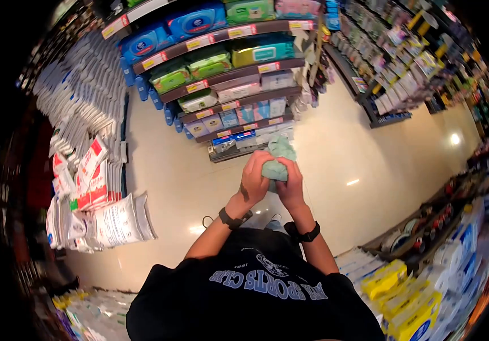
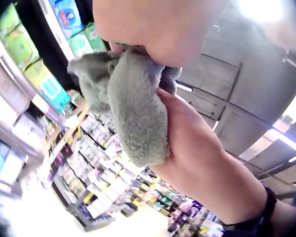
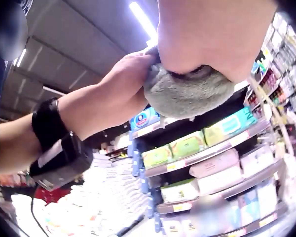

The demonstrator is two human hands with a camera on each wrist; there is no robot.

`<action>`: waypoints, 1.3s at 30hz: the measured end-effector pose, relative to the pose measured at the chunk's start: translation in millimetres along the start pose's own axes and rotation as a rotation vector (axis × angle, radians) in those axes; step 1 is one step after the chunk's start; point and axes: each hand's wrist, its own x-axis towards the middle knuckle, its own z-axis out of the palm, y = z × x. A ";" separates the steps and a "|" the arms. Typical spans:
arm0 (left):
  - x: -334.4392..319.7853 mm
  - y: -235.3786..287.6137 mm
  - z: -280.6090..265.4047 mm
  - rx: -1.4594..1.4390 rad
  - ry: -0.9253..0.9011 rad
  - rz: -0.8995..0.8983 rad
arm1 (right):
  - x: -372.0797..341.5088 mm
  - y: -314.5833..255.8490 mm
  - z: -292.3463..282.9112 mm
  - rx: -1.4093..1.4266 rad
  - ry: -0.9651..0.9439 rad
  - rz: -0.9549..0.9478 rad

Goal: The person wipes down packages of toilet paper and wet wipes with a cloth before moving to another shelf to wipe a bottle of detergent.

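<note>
Subject's left hand (image 1: 254,177) and right hand (image 1: 291,184) both grip 1 bunched grey-green plush cloth (image 1: 274,170), held in front of the body, over the pale floor (image 1: 170,165). Fingers of both curl round it; spread or pressed together, cannot tell. Beyond: tiered shelf rack (image 1: 222,37). 2 black wristbands (image 1: 234,219), 1 per wrist.

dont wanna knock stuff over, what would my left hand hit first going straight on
Beyond the green cloth it grips, your left hand would probably meet the shelf rack of soft packs ahead; how far off, and at which shelf, is unclear.
</note>
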 end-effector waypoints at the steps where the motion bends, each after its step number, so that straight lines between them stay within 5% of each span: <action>1: 9.9 -4.9 -6.7 0.069 0.021 0.128 | 9.7 9.1 9.4 0.061 -0.045 -0.014; 4: 33.5 -18.1 -29.5 0.148 0.017 0.220 | 42.5 27.2 33.2 0.423 -0.270 0.135; 7: 47.1 -41.3 -45.0 0.181 0.030 0.197 | 79.0 31.2 53.4 0.482 -0.335 0.159; 14: 107.1 -141.6 -62.0 0.109 0.448 0.206 | 193.1 12.7 112.9 0.230 -0.079 -0.295; 16: 131.9 -158.6 -78.6 -0.031 0.367 -0.064 | 230.5 9.0 128.9 0.154 -0.100 -0.415; 19: 187.2 -163.9 -123.8 -0.035 0.218 -0.066 | 282.2 14.8 139.6 0.100 -0.071 -0.407; 26: 266.3 -201.7 -150.9 -0.125 0.190 0.281 | 339.9 25.9 167.2 0.129 -0.127 -0.228; 30: 285.4 -185.5 -152.7 0.043 -0.100 0.398 | 358.7 46.3 161.9 0.167 -0.093 -0.139; 33: 289.0 -185.1 -143.8 -0.210 -0.090 0.177 | 376.6 49.8 147.4 0.043 -0.048 -0.247; 39: 342.1 -171.4 -148.7 0.185 0.048 0.262 | 405.9 60.1 123.8 0.111 0.079 -0.334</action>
